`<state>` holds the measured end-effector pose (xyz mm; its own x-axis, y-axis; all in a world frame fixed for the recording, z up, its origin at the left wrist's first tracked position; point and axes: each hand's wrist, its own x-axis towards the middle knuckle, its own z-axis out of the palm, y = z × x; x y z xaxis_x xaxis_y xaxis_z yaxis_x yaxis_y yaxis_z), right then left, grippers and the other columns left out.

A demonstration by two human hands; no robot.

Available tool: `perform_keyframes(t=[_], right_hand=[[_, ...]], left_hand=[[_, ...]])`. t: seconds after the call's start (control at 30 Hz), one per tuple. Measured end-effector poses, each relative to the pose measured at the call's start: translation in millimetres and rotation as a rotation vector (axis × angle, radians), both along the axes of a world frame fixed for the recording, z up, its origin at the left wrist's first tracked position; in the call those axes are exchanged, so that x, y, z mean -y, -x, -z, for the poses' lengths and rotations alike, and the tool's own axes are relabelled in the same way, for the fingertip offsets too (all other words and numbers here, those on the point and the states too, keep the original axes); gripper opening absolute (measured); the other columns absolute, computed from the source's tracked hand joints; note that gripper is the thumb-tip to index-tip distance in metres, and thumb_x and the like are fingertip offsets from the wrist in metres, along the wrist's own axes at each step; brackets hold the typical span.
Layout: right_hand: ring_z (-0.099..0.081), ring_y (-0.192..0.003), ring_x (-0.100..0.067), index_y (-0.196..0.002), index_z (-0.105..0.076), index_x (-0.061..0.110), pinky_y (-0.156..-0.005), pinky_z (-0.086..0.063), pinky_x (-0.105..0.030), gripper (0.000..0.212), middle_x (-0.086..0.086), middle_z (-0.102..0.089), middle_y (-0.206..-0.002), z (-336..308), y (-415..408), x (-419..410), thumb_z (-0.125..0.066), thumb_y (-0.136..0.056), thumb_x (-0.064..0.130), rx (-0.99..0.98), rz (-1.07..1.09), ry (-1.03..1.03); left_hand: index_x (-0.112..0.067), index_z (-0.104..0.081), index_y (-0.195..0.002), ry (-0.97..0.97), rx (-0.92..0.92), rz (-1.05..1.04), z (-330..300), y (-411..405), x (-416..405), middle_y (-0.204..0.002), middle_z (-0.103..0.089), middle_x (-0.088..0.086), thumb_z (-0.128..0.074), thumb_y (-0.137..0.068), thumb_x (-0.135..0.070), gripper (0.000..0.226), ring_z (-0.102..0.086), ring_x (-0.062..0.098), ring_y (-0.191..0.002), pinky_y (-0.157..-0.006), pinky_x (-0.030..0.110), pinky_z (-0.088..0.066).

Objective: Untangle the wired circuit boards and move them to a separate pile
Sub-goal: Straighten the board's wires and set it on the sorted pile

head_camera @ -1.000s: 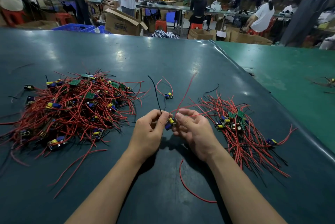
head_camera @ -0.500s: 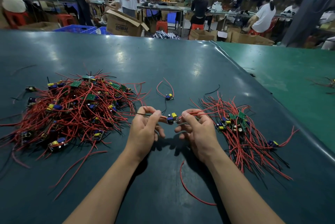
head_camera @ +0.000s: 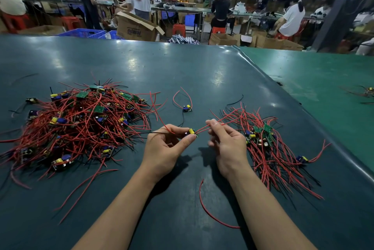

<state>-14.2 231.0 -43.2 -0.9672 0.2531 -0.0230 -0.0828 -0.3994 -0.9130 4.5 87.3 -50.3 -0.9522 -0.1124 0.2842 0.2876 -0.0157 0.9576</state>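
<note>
While left hand point(head_camera: 166, 148) pinches a small circuit board point(head_camera: 191, 131) above the desk point(head_camera: 182, 71), right hand point(head_camera: 226, 140) pinches its red wire point(head_camera: 204, 127) w/ thumb & forefinger. Big tangled pile point(head_camera: 77, 122) lies to the left, sorted pile point(head_camera: 269, 144) just right of the hands. One lone board point(head_camera: 187, 108) sits btw them, further back.

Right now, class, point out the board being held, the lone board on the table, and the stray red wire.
Held board point(head_camera: 191, 131), head view, yellow capacitor.
Lone board point(head_camera: 187, 108), head view, its body.
Stray red wire point(head_camera: 210, 216), head view, mid-curve.
</note>
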Motion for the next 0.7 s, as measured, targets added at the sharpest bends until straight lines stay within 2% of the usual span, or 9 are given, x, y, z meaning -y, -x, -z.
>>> perform_keyframes(t=[0.1, 0.2, 0.37, 0.47, 0.5, 0.57, 0.67, 0.7], right_hand=[[-0.047, -0.047, -0.003, -0.079, -0.073, 0.006, -0.042, -0.038, -0.014, 0.015, 0.000, -0.058, -0.061, -2.8, 5.4, -13.5, -0.064, -0.092, 0.007, 0.009, 0.114, 0.161], [-0.045, -0.047, -0.003, -0.080, -0.070, 0.005, -0.041, -0.037, -0.013, 0.016, -0.001, -0.056, -0.063, -4.8, 9.7, -26.4, -0.062, -0.093, 0.006, -0.006, 0.223, 0.270], [-0.045, -0.045, -0.003, -0.077, -0.071, 0.009, -0.042, -0.038, -0.015, 0.018, 0.003, -0.058, -0.060, -3.7, 9.4, -20.6, -0.064, -0.093, 0.008, -0.054, 0.308, 0.243], [-0.043, -0.045, -0.005, -0.074, -0.068, 0.008, -0.040, -0.036, -0.017, 0.022, 0.004, -0.058, -0.057, -6.0, 11.0, -29.2, -0.061, -0.095, 0.010, -0.075, 0.445, 0.290], [-0.043, -0.045, -0.005, -0.073, -0.067, 0.008, -0.039, -0.036, -0.017, 0.023, 0.003, -0.058, -0.058, -6.2, 10.5, -31.6, -0.061, -0.095, 0.009, -0.094, 0.464, 0.259], [-0.043, -0.043, -0.005, -0.075, -0.068, 0.011, -0.038, -0.036, -0.019, 0.021, 0.005, -0.056, -0.058, -4.6, 5.5, -25.3, -0.062, -0.095, 0.009, -0.157, 0.423, 0.034], [-0.051, -0.056, -0.009, -0.092, -0.072, 0.019, -0.053, -0.046, -0.026, 0.010, 0.006, -0.062, -0.071, 2.5, -7.9, 2.4, -0.065, -0.093, 0.012, -0.303, 0.187, -0.441], [-0.053, -0.062, -0.009, -0.100, -0.072, 0.022, -0.058, -0.049, -0.030, 0.014, 0.002, -0.064, -0.078, 5.5, -12.0, 10.8, -0.068, -0.091, 0.013, -0.335, 0.071, -0.543]], left_hand=[[-0.014, -0.073, -0.081, -0.031, -0.010, -0.014, -1.6, -1.6, 1.9, -0.080, -0.076, 0.008, -0.082, -0.074, -0.006, 0.014, -0.067, 0.045, -0.077, -0.078, 0.058, -0.053], [-0.016, -0.073, -0.080, -0.062, -0.015, -0.021, -1.2, -1.7, 2.8, -0.080, -0.076, 0.008, -0.082, -0.073, -0.008, 0.014, -0.066, 0.042, -0.076, -0.078, 0.058, -0.053], [-0.020, -0.072, -0.082, -0.034, -0.079, -0.095, 1.8, -0.5, 2.6, -0.080, -0.075, 0.002, -0.082, -0.076, -0.011, 0.015, -0.063, 0.023, -0.071, -0.069, 0.034, -0.051], [-0.023, -0.067, -0.085, -0.021, -0.174, -0.348, 2.3, 6.9, 9.8, -0.076, -0.069, -0.004, -0.076, -0.082, -0.004, 0.022, -0.061, 0.008, -0.065, -0.064, 0.020, -0.049], [-0.025, -0.065, -0.087, -0.038, -0.194, -0.439, 1.7, 8.9, 14.0, -0.078, -0.068, -0.006, -0.074, -0.083, -0.003, 0.024, -0.060, 0.003, -0.064, -0.065, 0.018, -0.048], [-0.028, -0.064, -0.091, -0.008, -0.246, -0.585, 1.1, 9.6, 19.4, -0.081, -0.065, -0.012, -0.074, -0.083, -0.005, 0.026, -0.060, -0.002, -0.066, -0.067, 0.015, -0.049], [-0.021, -0.067, -0.100, 0.263, -0.452, -0.675, 2.7, 5.6, 21.8, -0.086, -0.062, -0.006, -0.076, -0.084, -0.010, 0.021, -0.058, 0.007, -0.071, -0.071, 0.016, -0.047], [-0.015, -0.070, -0.101, 0.379, -0.537, -0.672, 4.1, 4.3, 22.1, -0.088, -0.061, -0.002, -0.076, -0.084, -0.011, 0.019, -0.057, 0.011, -0.075, -0.074, 0.018, -0.047]])
